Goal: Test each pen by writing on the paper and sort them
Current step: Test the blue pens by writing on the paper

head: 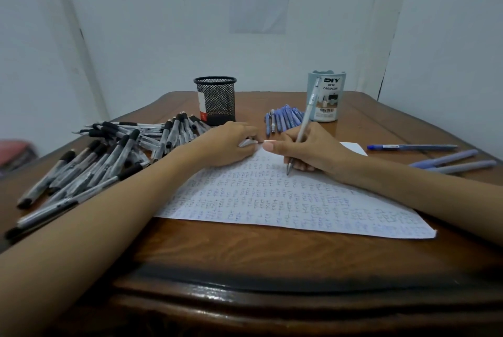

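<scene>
Right hand gripping grey pen, tip on written paper beneath, left hand just beside, pinching small pale piece, black-capped pens heaped outside left hand

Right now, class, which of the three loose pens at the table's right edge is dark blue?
The farthest pen, lying alone; the two nearer pens are pale lilac.

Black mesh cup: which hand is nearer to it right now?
Left. The left hand sits just in front of the black mesh cup, pinching a white cap; the right hand is further right, writing on the paper with a white pen.
</scene>
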Demonstrator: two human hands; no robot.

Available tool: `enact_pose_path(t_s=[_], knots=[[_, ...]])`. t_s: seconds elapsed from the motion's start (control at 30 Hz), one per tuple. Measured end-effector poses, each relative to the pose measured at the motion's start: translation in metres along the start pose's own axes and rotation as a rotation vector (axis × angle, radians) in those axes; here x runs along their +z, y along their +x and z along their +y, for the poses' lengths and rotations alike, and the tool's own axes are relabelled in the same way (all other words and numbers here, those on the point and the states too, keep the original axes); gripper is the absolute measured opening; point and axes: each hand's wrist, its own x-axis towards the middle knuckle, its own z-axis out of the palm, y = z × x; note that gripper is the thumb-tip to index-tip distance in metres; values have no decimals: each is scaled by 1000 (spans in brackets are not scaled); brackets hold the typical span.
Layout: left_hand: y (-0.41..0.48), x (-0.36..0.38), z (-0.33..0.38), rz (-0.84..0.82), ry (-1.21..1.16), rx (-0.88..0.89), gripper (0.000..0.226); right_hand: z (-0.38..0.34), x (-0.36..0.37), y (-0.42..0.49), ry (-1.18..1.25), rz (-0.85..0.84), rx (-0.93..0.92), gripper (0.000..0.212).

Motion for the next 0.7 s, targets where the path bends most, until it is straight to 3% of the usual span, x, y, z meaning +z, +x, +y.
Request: enact_pose_path(t_s=[0.13,0.53,0.7], knots=[[-1,0,-2,-33,11,-30,26,3,1,2,-77,-28,-72,46],[-1,0,0,-24,23,-26,25,4,-1,2,-56,31,-106,35],[-1,0,1,-20,27,-23,25,5,0,3,-72,21,-104,43]])
